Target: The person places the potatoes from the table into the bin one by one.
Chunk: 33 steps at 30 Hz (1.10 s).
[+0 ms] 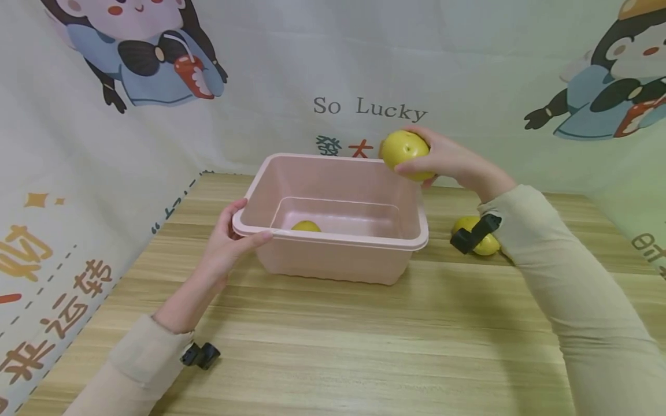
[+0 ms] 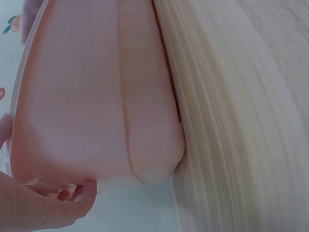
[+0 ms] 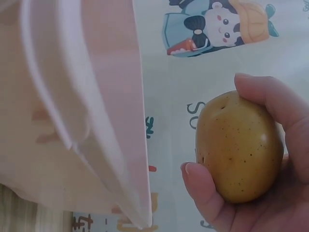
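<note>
A pink plastic bin stands on the wooden table. My left hand grips its left end, thumb over the front rim and fingers along the side. Inside, the top of a yellow item shows above the front rim, the rest hidden by the wall. Above the bin's back right corner, my right hand holds a yellow-brown potato, speckled and with small dimples. Thumb and fingers wrap around it from opposite sides in the right wrist view.
To the right of the bin, yellow lemon-like fruit lies on the table, partly hidden behind the right wrist's black camera. A printed cloth with cartoon figures and lettering hangs behind the table and along its left side.
</note>
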Tool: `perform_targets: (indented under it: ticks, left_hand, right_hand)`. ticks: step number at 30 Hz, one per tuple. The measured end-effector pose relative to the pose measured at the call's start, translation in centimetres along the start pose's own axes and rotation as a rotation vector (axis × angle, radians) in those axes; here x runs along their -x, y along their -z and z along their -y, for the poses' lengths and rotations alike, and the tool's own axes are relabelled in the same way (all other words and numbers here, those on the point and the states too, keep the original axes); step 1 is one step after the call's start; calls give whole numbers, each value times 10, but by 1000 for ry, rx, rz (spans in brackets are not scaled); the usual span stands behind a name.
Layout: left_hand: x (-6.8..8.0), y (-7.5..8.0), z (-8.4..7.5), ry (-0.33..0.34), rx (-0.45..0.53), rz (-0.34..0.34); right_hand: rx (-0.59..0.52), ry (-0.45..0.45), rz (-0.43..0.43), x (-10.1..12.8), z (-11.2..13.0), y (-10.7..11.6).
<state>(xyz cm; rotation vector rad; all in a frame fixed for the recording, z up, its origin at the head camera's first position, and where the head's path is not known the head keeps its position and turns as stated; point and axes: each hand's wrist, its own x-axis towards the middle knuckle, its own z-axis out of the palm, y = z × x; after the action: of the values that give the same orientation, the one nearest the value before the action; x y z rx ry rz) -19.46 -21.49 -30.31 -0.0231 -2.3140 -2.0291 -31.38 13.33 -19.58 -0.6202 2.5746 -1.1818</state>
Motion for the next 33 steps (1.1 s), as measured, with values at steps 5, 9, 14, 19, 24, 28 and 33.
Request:
perform_targets:
  ticks: [5, 9, 14, 19, 24, 28, 33]
  left_hand:
    - [1, 0, -1, 7, 2, -3]
    - [1, 1, -1, 4, 16, -5]
    - [1, 1, -1, 8, 14, -4]
    - [1, 1, 0, 16, 11, -15]
    - [0, 1, 0, 19, 9, -8]
    - [0, 1, 0, 19, 5, -3]
    - [0, 0, -1, 19, 4, -6]
  right_hand:
    - [15, 17, 12, -8, 9, -5]
    - [21, 22, 18, -14, 14, -8]
    - [37, 4, 35, -23, 15, -11]
    - [51, -19, 57, -34, 15, -17]
    - [65, -49, 68, -40, 17, -23]
    - [68, -63, 76, -44, 17, -27]
    - [52, -70, 77, -48, 18, -31]
